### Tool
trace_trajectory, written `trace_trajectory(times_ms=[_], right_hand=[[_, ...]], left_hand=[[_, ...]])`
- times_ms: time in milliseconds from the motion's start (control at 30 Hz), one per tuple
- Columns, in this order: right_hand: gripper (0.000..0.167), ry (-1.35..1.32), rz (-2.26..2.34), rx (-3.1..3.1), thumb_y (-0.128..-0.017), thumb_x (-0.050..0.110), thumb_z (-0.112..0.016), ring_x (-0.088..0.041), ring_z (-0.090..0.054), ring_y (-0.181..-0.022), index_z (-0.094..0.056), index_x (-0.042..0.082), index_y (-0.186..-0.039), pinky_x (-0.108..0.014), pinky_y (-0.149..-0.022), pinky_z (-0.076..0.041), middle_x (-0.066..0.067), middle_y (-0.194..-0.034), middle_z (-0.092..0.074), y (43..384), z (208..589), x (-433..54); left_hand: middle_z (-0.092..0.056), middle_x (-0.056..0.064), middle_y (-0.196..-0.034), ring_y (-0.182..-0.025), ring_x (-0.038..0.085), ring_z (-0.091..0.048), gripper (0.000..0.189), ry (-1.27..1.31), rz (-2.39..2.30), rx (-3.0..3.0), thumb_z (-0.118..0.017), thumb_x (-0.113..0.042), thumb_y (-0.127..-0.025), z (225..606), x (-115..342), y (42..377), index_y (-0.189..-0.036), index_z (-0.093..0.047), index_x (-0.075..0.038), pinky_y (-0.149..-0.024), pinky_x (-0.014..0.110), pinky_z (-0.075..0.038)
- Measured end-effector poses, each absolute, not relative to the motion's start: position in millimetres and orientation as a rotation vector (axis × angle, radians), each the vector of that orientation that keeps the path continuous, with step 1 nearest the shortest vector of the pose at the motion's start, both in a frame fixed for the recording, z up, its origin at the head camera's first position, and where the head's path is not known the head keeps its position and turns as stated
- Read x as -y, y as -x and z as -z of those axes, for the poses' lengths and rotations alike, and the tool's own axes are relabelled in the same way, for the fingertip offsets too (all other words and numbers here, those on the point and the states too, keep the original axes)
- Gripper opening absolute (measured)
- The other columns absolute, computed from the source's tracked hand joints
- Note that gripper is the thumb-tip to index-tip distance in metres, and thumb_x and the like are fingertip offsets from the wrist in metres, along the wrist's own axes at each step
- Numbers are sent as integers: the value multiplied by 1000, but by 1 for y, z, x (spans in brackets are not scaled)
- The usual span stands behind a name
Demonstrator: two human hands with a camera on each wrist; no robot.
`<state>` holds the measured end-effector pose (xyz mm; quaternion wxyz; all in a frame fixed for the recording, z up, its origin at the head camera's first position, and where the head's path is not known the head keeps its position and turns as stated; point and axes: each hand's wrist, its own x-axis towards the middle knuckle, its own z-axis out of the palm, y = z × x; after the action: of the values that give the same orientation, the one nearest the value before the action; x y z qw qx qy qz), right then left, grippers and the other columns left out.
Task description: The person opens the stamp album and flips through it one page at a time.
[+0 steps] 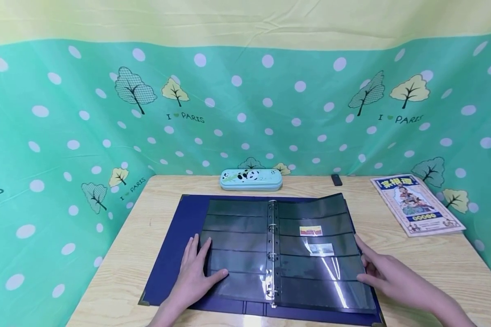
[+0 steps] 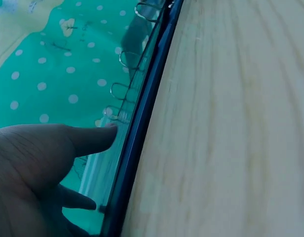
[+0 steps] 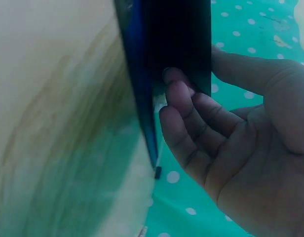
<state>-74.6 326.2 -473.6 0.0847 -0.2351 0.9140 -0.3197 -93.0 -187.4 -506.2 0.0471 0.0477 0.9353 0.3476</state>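
Note:
A navy ring-binder stamp album (image 1: 176, 245) lies open on the table, with black pocket pages either side of its metal rings (image 1: 273, 256). My left hand (image 1: 194, 277) rests with fingers spread on the outer edge of the left page (image 1: 239, 243). On the other side, my right hand (image 1: 382, 272) pinches the outer edge of the right page (image 1: 310, 268), thumb on top and fingers beneath; the page's far corner lifts off the cover. Two stamps sit in that page's pockets: a red and yellow one (image 1: 310, 231) and a pale blue one (image 1: 321, 250).
A light blue panda pencil case (image 1: 251, 180) stands behind the album at the table's back edge. To its right lies a small black object (image 1: 336, 180). A printed booklet (image 1: 418, 204) lies at the table's right side. Green dotted cloth (image 1: 245, 100) hangs around the table.

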Motion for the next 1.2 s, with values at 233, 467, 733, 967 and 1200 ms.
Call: trace_trajectory(times_ms=[233,467,733,967,1200], right_hand=[[83,720,894,-2777,-111,7,-67,-3,-69,-100,-17,-2,-176,-23,-75,-59,-14,-121,-75,66,462,-315],[75,775,991,-2773,-113,10,-64,-4,-66,-126,-27,17,-178,-24,-84,-61,-29,-154,-61,56,456,-302],[65,868,1186,-2775,-108,9,-73,-2,-61,-136,-52,21,-168,-27,-89,-63,-3,-155,-64,48,451,-273],[62,809,1053,-2762,-111,22,-71,-15,-63,-140,-51,29,-169,-31,-97,-61,0,-159,-63,45,446,-258],[64,649,1200,-2366,-118,33,-58,1,-46,-151,-33,34,-176,-24,-108,-52,-5,-172,-49,50,446,-250]], left_hand=[[-22,31,-179,-165,59,-14,86,-125,-1132,-2855,-88,-41,-97,496,178,88,-165,-50,-4,-120,83,-28],[-36,23,-176,-159,54,-35,70,-234,-1238,-2903,-85,-31,-100,487,163,79,-162,-57,-11,-115,77,-41],[-48,13,-171,-154,44,-49,63,-414,-1395,-2859,-86,-22,-100,472,140,71,-158,-62,-17,-114,72,-46],[-52,3,-169,-152,35,-53,64,-557,-1447,-2745,-86,-19,-98,466,122,63,-158,-62,-22,-117,69,-45],[-54,4,-166,-148,30,-57,67,-641,-1419,-2621,-76,-35,-108,465,111,58,-168,-48,-22,-116,63,-49]])
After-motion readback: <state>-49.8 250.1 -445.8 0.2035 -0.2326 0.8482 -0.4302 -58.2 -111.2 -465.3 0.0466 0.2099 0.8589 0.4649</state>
